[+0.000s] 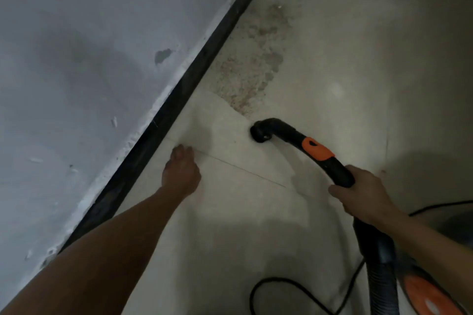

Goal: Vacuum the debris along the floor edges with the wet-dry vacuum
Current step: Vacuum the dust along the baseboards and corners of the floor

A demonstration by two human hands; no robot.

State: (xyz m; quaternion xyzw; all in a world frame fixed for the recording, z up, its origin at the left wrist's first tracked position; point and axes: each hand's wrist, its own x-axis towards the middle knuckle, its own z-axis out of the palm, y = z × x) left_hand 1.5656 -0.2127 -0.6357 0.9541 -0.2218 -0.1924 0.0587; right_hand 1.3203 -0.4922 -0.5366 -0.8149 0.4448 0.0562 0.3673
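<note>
A grey-white painted wall (76,59), chipped and rough along its lower edge, meets a black skirting strip (179,100) that runs diagonally beside the pale, smooth tiled floor (358,59). The left hand (180,171) hangs just beside the strip, its grip loose and holding nothing, fingers relaxed near a thin tile joint; whether they touch the floor I cannot tell. Further up, against the strip, lies a patch of gritty brown-grey debris (250,66), fine and granular with a scalloped edge. The black curved vacuum tube (286,133), fitted with an orange slider (317,148), has its round mouth down on the floor just below the patch's near tip, apart from the skirting. The right hand (363,194) has its grip wrapped round the tube's rear end, where rigid plastic passes into a ribbed black hose (381,279). The tube looks stiff, light and smooth, so a hold near the bend seems right for steering; the hose is likely flexible and may drag. A thin black cord (294,286) loops on the floor, and an orange-and-black vacuum body (430,296) shows at the lower right
</note>
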